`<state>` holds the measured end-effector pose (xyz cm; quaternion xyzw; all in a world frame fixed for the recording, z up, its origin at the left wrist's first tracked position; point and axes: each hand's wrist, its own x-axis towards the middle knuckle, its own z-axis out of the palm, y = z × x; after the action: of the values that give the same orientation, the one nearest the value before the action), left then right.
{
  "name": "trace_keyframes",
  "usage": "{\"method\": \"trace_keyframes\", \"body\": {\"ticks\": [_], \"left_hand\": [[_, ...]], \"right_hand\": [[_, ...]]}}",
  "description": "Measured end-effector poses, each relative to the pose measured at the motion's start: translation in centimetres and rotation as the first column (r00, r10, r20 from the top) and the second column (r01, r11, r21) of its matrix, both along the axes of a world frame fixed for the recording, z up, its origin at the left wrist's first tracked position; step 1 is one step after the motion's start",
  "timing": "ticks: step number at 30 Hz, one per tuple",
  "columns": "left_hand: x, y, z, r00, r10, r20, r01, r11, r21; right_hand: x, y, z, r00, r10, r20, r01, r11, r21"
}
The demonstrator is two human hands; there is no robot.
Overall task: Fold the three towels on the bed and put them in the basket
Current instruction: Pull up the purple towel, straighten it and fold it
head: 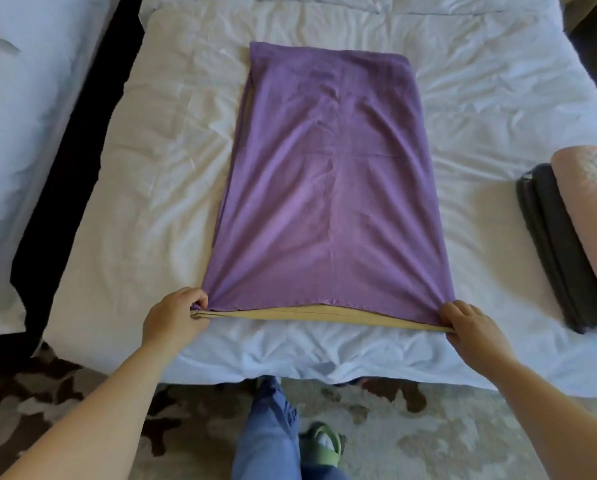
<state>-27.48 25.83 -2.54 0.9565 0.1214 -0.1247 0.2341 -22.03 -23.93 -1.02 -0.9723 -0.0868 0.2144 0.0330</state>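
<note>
A purple towel (328,188) lies lengthwise on the white bed (158,188), folded in half along its length, with a tan underside showing as a strip along its near edge. My left hand (175,320) pinches the near left corner. My right hand (470,323) pinches the near right corner. At the right edge of the bed a folded pink towel (591,216) sits on a folded dark grey towel (553,244). No basket is in view.
A second white bed (20,133) stands to the left across a dark gap (78,161). A patterned brown and cream carpet (428,441) covers the floor, where my leg in blue trousers and a green sandal stand at the bed's foot.
</note>
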Motion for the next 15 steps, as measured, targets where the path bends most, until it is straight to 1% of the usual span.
{"method": "trace_keyframes", "body": {"ticks": [5,7,11,13,14,15], "left_hand": [[-5.3,-1.9,-1.0,0.999,0.015,0.042,-0.016,1.0,0.02],[-6.2,-2.4,-1.0,0.999,-0.008,0.048,0.006,0.999,0.049],[-7.3,-2.9,-1.3,0.993,-0.095,0.069,0.079,0.975,0.206],[-7.3,-3.2,-1.6,0.993,-0.105,0.057,0.086,0.961,0.261],[-7.2,-3.4,-1.7,0.994,-0.104,0.036,0.09,0.956,0.277],[-7.0,-3.6,-1.7,0.994,-0.109,-0.015,0.109,0.952,0.288]], "right_hand": [[-4.0,-1.5,-0.4,0.999,0.042,0.015,-0.042,0.999,0.001],[-4.7,-1.9,-0.9,0.999,0.052,0.013,-0.052,0.999,-0.01],[-5.7,-2.3,-1.4,0.997,0.079,-0.013,-0.079,0.996,-0.049],[-6.0,-2.2,-1.7,0.997,0.081,-0.02,-0.082,0.994,-0.068],[-5.9,-2.2,-1.7,0.996,0.088,-0.026,-0.09,0.993,-0.081],[-5.8,-2.1,-1.6,0.994,0.098,-0.041,-0.101,0.99,-0.095]]}}
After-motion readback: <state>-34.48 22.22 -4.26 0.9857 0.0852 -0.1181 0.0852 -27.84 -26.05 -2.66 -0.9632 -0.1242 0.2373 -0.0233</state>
